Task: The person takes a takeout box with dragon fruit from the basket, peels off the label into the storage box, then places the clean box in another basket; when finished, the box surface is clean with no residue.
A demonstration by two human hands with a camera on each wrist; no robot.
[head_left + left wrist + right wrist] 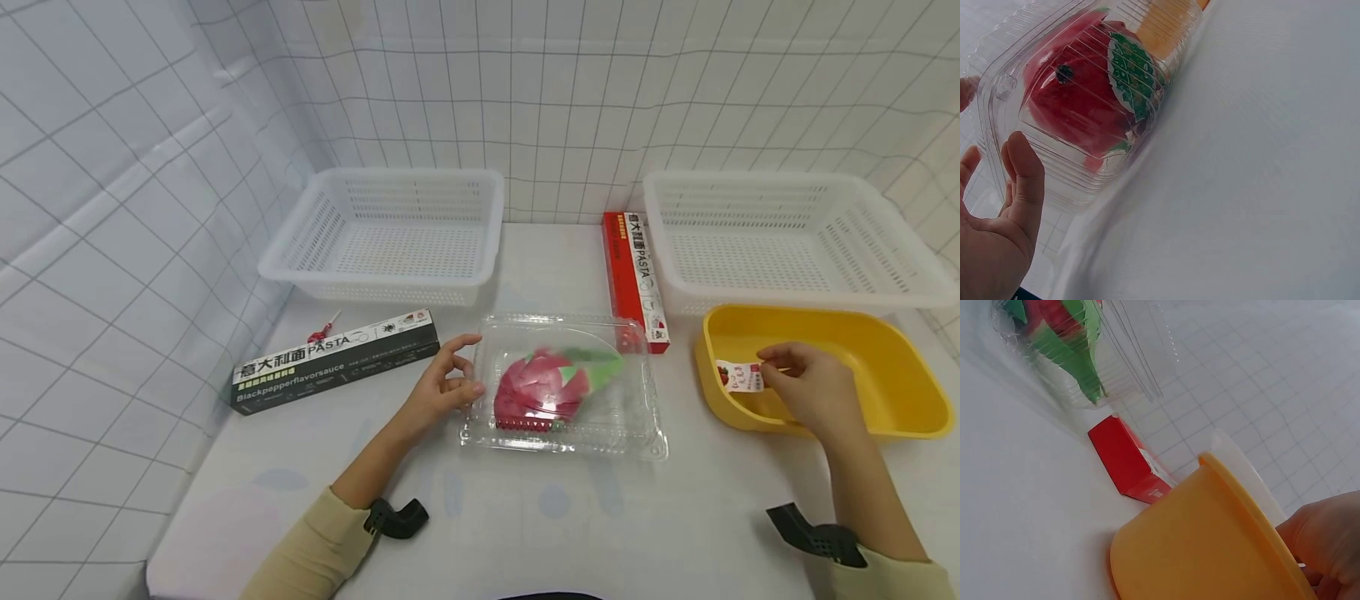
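Note:
A clear plastic clamshell box (637, 425) lies closed on the table, with a pink-red and green thing (540, 387) like a dragon fruit inside. My left hand (442, 383) is at its left edge, index fingertip by the upper corner and thumb lower down. In the left wrist view, the thumb (1025, 172) overlaps the box's side wall. Over the left part of a yellow basin (888, 375), my right hand (813, 387) pinches a small white and red packet (738, 377) by its right end. The basin wall mostly hides those fingertips in the right wrist view.
A black pasta box (337, 362) lies on the left, with a small red lollipop (321, 333) behind it. A red pasta box (636, 279) lies behind the clamshell. Two white perforated baskets (480, 267) (795, 302) stand at the back, before a gridded cloth wall (555, 100).

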